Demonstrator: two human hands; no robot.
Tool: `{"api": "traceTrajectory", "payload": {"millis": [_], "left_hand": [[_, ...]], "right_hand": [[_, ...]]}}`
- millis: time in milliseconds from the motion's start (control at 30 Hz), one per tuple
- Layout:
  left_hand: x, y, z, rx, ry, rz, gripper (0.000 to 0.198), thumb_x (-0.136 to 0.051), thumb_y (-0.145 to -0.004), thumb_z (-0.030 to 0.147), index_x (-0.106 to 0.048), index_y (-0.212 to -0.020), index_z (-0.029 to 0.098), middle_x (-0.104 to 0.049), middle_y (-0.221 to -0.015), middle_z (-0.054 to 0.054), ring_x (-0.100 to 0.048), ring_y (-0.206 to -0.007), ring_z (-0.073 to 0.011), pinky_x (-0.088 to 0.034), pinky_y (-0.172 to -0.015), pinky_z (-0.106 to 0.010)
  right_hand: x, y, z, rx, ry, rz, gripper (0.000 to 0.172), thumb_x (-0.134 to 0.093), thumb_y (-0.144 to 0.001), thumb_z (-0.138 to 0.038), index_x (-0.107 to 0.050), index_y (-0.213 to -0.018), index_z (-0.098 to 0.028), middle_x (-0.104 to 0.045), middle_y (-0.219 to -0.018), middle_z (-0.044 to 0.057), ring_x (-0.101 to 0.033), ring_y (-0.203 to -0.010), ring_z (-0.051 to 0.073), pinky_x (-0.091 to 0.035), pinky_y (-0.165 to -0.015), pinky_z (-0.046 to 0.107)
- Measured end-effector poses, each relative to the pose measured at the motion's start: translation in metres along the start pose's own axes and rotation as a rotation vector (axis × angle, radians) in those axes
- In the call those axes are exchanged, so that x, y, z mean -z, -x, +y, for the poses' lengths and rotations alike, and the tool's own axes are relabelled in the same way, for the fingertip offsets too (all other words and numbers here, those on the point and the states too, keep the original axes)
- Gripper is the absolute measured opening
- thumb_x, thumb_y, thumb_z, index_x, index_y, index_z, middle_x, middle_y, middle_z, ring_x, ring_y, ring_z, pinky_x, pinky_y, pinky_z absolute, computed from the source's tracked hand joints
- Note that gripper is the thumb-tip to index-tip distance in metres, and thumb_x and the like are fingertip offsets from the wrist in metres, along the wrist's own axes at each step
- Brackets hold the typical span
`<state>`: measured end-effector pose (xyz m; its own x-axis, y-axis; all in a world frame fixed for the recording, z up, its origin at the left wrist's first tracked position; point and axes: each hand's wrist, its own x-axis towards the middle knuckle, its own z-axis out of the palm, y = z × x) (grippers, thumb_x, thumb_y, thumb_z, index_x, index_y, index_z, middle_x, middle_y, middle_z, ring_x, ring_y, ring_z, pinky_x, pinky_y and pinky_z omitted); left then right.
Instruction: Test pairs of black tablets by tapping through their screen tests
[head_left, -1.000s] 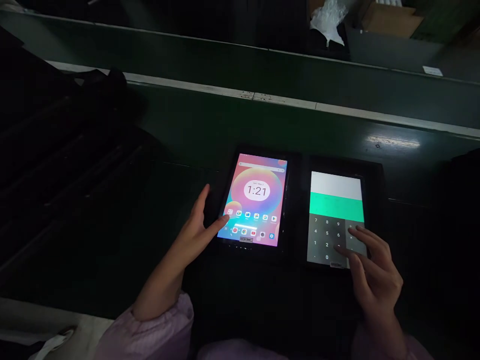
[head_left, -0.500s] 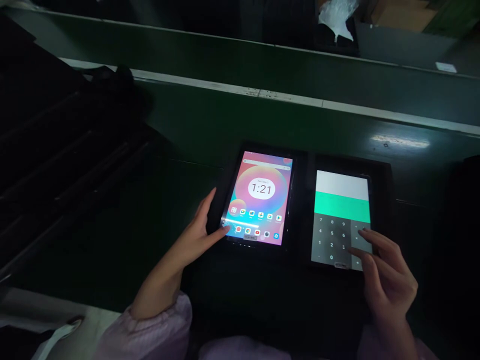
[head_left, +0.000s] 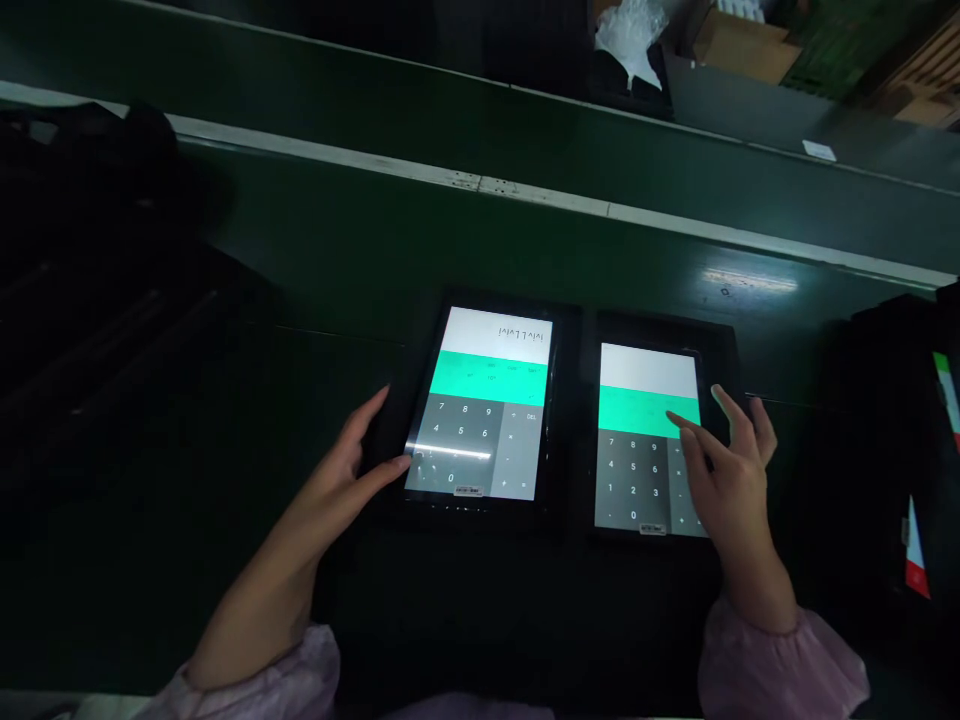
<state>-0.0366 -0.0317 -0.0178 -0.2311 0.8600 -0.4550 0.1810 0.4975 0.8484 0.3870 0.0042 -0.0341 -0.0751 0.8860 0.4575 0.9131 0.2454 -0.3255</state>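
Two tablets lie side by side in dark surrounds. The left tablet [head_left: 476,410] shows a calculator with grey keys, a green band and dark characters in its white display. My left hand [head_left: 337,480] is at its lower left corner, thumb touching the edge and fingers spread along the dark side. On the right tablet [head_left: 634,465], a calculator keypad sits below a green band and a blank white display. My right hand [head_left: 731,470] hovers over its right side, index finger pointing at the green band, other fingers apart. Whether the fingertip touches the glass I cannot tell.
A dark green work surface [head_left: 337,260] is crossed by a pale strip [head_left: 375,160]. Bulky dark objects [head_left: 82,280] stand at left. Lit screens [head_left: 915,550] show at the right edge. Farther back are a clear plastic bag [head_left: 631,40] and a cardboard box [head_left: 742,45].
The left tablet's screen has changed from a home page with a clock to a calculator. My right hand has moved from the keypad up to the green band. The view has shifted right.
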Motion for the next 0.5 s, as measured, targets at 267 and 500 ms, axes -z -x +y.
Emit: {"api": "traceTrajectory", "payload": {"millis": [267, 500], "left_hand": [[-0.010, -0.004, 0.015, 0.018, 0.053, 0.128, 0.070, -0.080, -0.089, 0.046, -0.058, -0.155, 0.036, -0.063, -0.161, -0.001, -0.049, -0.155, -0.0371, -0.045, -0.126, -0.051], [-0.015, -0.003, 0.022, 0.029, 0.062, 0.195, 0.060, -0.078, -0.091, 0.040, -0.063, -0.149, 0.033, -0.066, -0.157, 0.000, -0.051, -0.153, -0.0360, -0.046, -0.126, -0.050]], "right_hand": [[0.002, 0.003, 0.002, -0.060, -0.045, 0.053, 0.028, -0.058, -0.107, -0.037, -0.085, -0.111, -0.028, -0.057, -0.159, 0.008, -0.025, -0.162, 0.048, -0.035, -0.119, 0.085], [0.004, 0.001, 0.000, -0.063, -0.038, 0.083, 0.027, -0.059, -0.106, -0.034, -0.085, -0.110, -0.026, -0.063, -0.152, 0.010, -0.030, -0.160, 0.049, -0.038, -0.116, 0.086]]}}
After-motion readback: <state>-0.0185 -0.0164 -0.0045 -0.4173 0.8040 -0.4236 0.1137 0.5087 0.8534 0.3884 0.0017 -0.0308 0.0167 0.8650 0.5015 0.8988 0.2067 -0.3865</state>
